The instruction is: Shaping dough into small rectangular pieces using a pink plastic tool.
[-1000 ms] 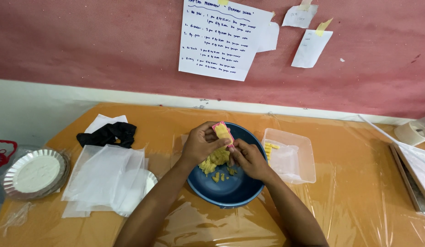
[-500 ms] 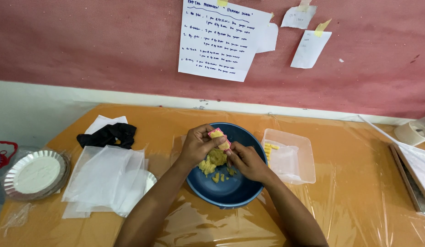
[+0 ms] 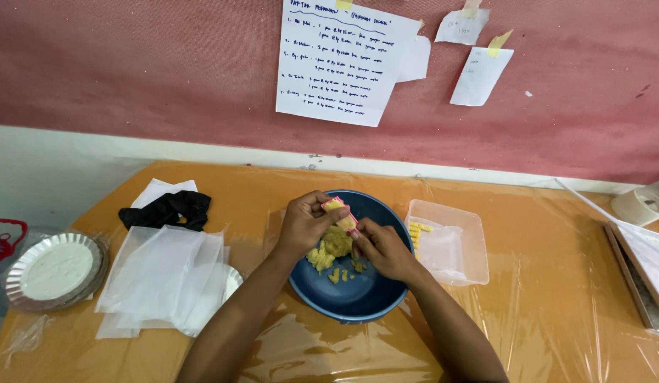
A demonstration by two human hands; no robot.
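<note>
Blue bowl (image 3: 358, 298) of yellow dough (image 3: 334, 245), clear tray (image 3: 450, 245)

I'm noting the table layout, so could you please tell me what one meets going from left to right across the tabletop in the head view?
foil dish → black cloth → stack of white sheets → blue bowl with the left hand and right hand over it → clear plastic tray → tape roll
</note>
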